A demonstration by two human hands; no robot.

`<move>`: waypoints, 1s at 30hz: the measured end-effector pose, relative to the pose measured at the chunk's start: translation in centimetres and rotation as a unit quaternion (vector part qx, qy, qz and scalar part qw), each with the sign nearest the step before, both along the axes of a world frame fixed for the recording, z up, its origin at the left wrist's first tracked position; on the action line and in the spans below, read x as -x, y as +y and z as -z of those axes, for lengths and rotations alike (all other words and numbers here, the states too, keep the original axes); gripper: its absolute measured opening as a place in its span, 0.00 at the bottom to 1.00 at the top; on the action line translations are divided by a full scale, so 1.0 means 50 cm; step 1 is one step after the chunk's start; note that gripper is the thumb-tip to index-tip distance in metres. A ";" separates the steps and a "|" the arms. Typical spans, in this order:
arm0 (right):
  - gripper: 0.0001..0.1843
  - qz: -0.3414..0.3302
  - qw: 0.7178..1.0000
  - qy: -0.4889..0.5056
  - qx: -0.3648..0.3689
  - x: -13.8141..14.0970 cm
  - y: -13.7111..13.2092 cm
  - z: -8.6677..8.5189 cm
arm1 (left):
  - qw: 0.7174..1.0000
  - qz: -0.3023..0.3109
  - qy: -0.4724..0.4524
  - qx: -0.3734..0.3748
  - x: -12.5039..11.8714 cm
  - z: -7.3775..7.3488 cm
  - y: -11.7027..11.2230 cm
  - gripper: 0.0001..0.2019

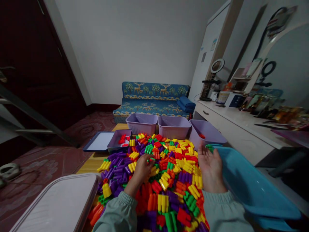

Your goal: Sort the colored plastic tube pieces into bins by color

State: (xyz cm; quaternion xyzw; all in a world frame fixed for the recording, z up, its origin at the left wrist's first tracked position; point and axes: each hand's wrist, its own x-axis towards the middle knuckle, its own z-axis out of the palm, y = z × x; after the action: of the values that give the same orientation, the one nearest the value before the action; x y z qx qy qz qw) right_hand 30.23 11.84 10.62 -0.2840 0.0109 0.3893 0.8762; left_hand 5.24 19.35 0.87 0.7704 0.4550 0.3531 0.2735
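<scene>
Colourful plastic building blocks (163, 203), shaped like joined tubes in yellow, red, orange, green and purple, cover most of the table. My left hand (144, 167) reaches into the middle of the pile with curled fingers, closed about a green block (151, 159) that they partly hide. On the right, my right hand (211, 166) is turned palm up with its fingers stretched out. A green block (209, 148) shows at those fingertips; whether it rests on them or is leaving them I cannot tell. Just beyond is a lilac bin (212, 132) with a red block (201, 136) in it.
Two more lilac bins (142, 124) line the table's far side. A small tray (114, 145) at left holds red blocks, beside a blue-rimmed lid (100, 141). A pale lid (58, 203) lies front left, a blue tub (256, 183) at right. Behind stands a sofa (149, 104).
</scene>
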 end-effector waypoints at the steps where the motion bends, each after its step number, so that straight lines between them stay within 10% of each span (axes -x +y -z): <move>1: 0.14 -0.015 1.000 -0.020 0.005 0.017 0.003 0.007 | 0.999 -0.013 0.024 -0.022 0.004 -0.006 0.000 0.13; 5: 0.12 -0.159 0.969 -0.175 0.063 0.093 0.008 0.043 | 0.982 -0.060 0.177 -0.020 0.031 -0.055 -0.018 0.19; 9: 0.20 -0.351 0.818 -0.442 0.108 0.162 0.006 0.092 | 0.946 -0.089 0.312 -0.001 0.085 -0.116 -0.045 0.29; 17: 0.21 -0.306 0.565 -0.753 0.141 0.248 0.005 0.143 | 0.909 -0.184 0.366 0.078 0.181 -0.133 -0.027 0.34; 30: 0.28 -0.300 0.525 -0.781 0.156 0.261 0.002 0.177 | 0.935 -0.218 0.266 0.082 0.161 -0.051 -0.028 0.31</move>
State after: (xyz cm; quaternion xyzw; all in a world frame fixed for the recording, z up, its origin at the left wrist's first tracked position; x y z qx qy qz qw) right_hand 17.18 11.92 1.76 -0.5927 -0.7035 0.2439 0.3071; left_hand -2.80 17.95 3.41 0.6928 0.6954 0.1477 0.1207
